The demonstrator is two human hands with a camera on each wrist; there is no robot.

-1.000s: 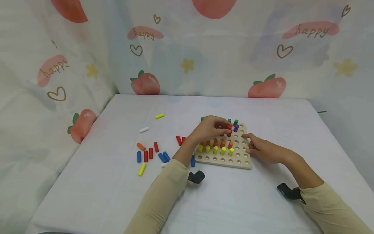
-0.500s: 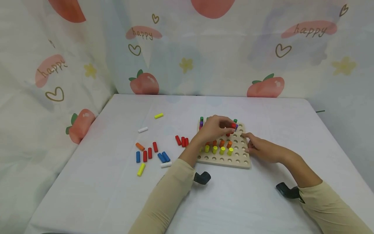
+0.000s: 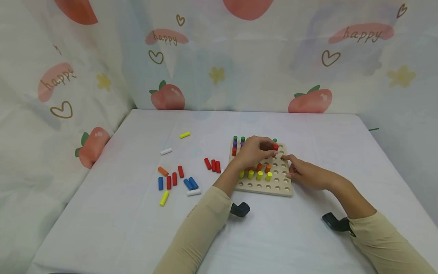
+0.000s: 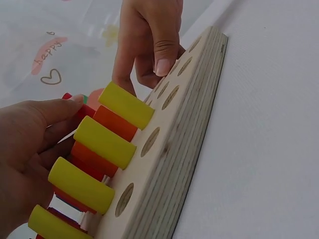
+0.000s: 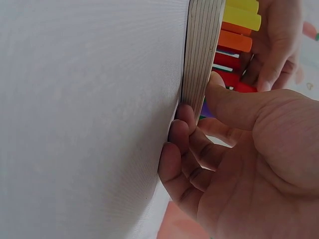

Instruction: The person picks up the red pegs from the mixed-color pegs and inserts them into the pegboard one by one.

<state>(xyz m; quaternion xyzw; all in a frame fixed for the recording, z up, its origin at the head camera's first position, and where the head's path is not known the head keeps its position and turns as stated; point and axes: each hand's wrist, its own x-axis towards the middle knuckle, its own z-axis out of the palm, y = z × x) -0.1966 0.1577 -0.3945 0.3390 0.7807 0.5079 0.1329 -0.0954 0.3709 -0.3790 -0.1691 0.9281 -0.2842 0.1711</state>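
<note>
My left hand (image 3: 256,151) pinches a red peg (image 3: 275,147) between thumb and fingers over the right part of the wooden pegboard (image 3: 263,189). Whether the peg's lower end sits in a hole is hidden. At the board's right edge, my right hand (image 3: 309,175) grips it. The right wrist view shows the right thumb (image 5: 224,102) on the top face and the other fingers (image 5: 172,159) against the side and low edge. Yellow pegs (image 4: 82,186) and orange pegs (image 4: 114,123) stand in rows near the left hand. Green and purple pegs stand at the back, partly covered by that hand.
Loose pegs lie left of the board: red pegs (image 3: 218,166), blue pegs (image 3: 193,182), a white peg (image 3: 194,192), an orange peg (image 3: 162,171) and a yellow peg (image 3: 164,198). Farther back lie another white peg (image 3: 166,151) and yellow peg (image 3: 184,134).
The left hand has shifted right across the board with the red peg, uncovering some pegs at the back left. The right hand stays on the board's edge.
</note>
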